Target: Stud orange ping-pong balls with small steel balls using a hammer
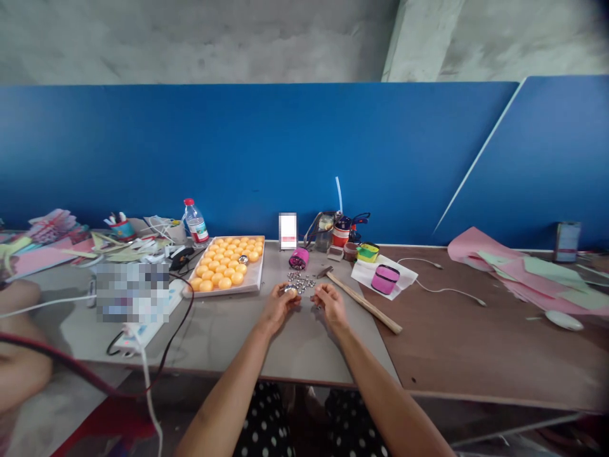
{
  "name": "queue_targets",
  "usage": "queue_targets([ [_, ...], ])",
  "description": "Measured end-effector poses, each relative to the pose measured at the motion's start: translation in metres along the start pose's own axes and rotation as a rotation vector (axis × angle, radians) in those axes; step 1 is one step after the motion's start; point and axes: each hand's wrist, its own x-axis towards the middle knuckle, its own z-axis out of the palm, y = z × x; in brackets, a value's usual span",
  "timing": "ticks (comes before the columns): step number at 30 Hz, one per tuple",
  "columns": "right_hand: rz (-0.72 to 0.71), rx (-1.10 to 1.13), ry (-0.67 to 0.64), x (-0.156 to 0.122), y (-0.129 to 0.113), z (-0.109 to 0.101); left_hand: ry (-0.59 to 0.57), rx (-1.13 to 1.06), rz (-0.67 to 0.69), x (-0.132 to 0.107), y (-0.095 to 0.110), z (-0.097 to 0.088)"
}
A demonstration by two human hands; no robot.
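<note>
My left hand (277,308) is closed around a small round orange piece with a shiny silver top (290,289), held just above the grey table. My right hand (330,303) is in a pinch a little to the right of it; whatever lies between its fingertips is too small to name. Just beyond both hands, many small silver metal parts (304,282) lie scattered in a loose heap. A hammer (364,299) with a wooden handle rests to the right of my right hand. Left of my hands stands a shallow white tray (259,279) with rows of orange balls (219,266); one spot shows silver.
A magenta roll (299,259) and a lit phone (288,231) stand behind the parts. A magenta pouch (385,279) lies on white paper. Cables cross by a power strip (152,320) at left. Another person's arm (21,349) shows at the left edge.
</note>
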Motion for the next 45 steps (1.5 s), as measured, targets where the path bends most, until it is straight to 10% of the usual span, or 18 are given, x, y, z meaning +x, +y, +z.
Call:
queue_targets([
  [5, -0.284, -0.854, 0.151, -0.004, 0.000, -0.006, -0.001, -0.049, -0.037, 0.002, 0.001, -0.001],
  [11, -0.130, -1.339, 0.041, -0.011, -0.001, -0.003, -0.022, -0.096, -0.026, 0.002, 0.003, -0.003],
  [40, -0.153, -1.306, 0.020, -0.010, -0.004, -0.002, -0.020, -0.112, -0.051, 0.003, 0.002, -0.004],
  [45, -0.211, -1.341, -0.203, -0.011, -0.004, 0.000, -0.030, -0.106, -0.056, 0.004, 0.000, -0.006],
])
